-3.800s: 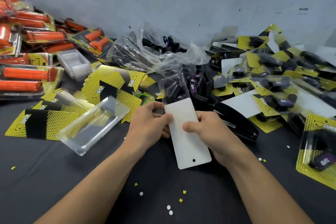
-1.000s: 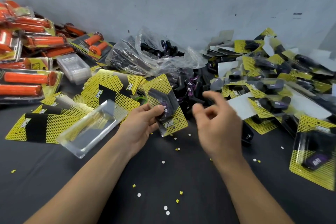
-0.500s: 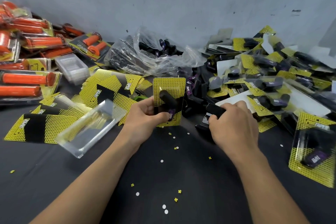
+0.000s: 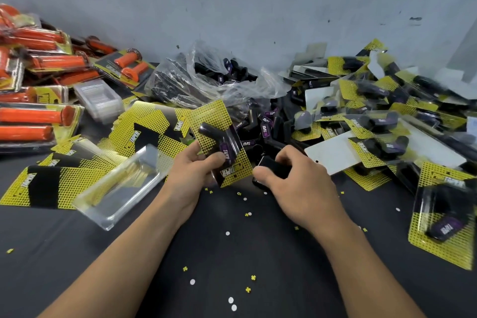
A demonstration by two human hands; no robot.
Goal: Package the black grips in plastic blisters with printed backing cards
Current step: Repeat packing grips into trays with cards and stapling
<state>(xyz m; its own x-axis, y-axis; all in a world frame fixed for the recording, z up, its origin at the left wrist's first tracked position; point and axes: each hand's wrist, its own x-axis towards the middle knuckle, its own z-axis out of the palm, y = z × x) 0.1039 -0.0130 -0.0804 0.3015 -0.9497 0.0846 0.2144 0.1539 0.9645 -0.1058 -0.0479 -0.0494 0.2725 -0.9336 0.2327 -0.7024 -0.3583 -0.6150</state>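
Note:
My left hand [image 4: 192,170] grips an assembled pack [image 4: 219,137]: a yellow dotted backing card with a clear blister over a black grip with a purple label, tilted up over the table centre. My right hand [image 4: 296,183] is curled over a black stapler [image 4: 271,162] lying just right of the pack's lower corner; most of the stapler is hidden under my fingers. Loose black grips [image 4: 260,126] lie piled behind both hands. A clear plastic bag [image 4: 206,80] with more black grips sits at the back.
Finished yellow packs [image 4: 382,124] heap up on the right, one [image 4: 446,217] near the right edge. Printed cards [image 4: 144,131] and an empty clear blister [image 4: 124,186] lie left. Orange grip packs [image 4: 38,80] fill the far left. Paper punch dots scatter over the black tabletop [image 4: 232,253].
The white-backed pack was turned printed side up and stayed in my left hand. My right hand let go, reached right and closed on the black stapler, then drew it toward the pack.

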